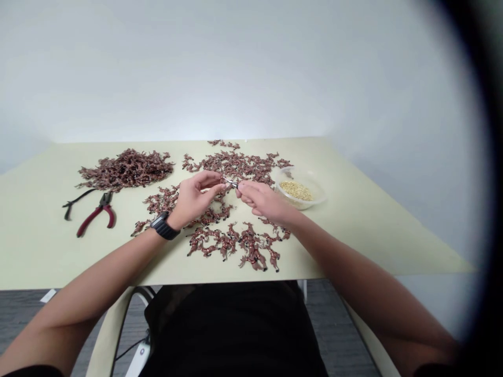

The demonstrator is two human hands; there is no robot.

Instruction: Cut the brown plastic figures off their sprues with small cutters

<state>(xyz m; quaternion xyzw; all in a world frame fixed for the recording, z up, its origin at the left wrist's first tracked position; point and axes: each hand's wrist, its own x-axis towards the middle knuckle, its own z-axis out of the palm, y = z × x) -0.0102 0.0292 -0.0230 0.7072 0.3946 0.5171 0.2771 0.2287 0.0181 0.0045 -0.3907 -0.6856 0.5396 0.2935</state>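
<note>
My left hand [198,196], with a black watch on its wrist, is curled over the middle of the table with thumb and fingertips brought together. Whatever sits between those fingertips is too small to make out. My right hand [261,199] is closed around a small tool [231,183] with a slim metal tip and a dark handle; its exact kind does not show. That tip points left and meets my left fingertips. Below and around both hands lie many small brown reindeer-like figures [251,246], spread out flat.
A heap of brown figures [129,170] rises at the back left. In front of it lie red-handled pliers [98,212] and a bent black piece [74,204]. A clear round tub [320,196] of small gold bits [296,191] stands right of my right hand, on the pale table [373,230].
</note>
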